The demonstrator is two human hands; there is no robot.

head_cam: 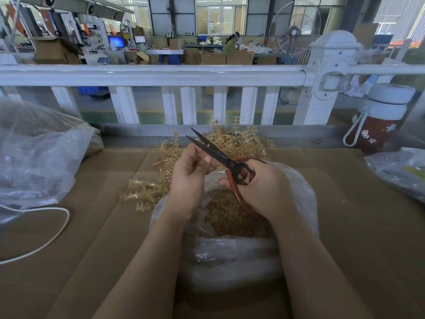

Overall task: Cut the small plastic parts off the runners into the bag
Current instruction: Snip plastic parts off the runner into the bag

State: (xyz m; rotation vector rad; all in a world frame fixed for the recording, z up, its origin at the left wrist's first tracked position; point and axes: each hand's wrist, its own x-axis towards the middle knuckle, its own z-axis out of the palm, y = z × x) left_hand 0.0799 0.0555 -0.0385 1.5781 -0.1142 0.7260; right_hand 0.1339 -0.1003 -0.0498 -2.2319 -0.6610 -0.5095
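Two bare hands work above an open clear plastic bag (296,187) that sits on a cardboard-covered table (345,226), its mouth turned up toward the camera and its bottom filled with a heap of small amber cut parts (230,217). The right hand (264,187) grips a pair of scissors (220,157) by their red-brown loop handles, fingers curled through and around them; the dark blades stand apart in a narrow V, tips pointing up and to the left, over the far edge of the bag. The left hand (190,171) is held just beside the blades with its fingers curled inward and the thumb bent toward them, as if pinching something small, but what it holds, if anything, is too small to tell. Behind and to the left of the hands lies a pile of translucent amber runners (239,139), branched like little trees with parts on their stems; some spread on the cardboard to the left of the bag, others heap up against a white railing (161,74) at the table's far edge. A large crumpled plastic bag (34,157) sits at far left with a white cable (57,226) curving below it, and a red-and-white flask (379,118) stands at far right.
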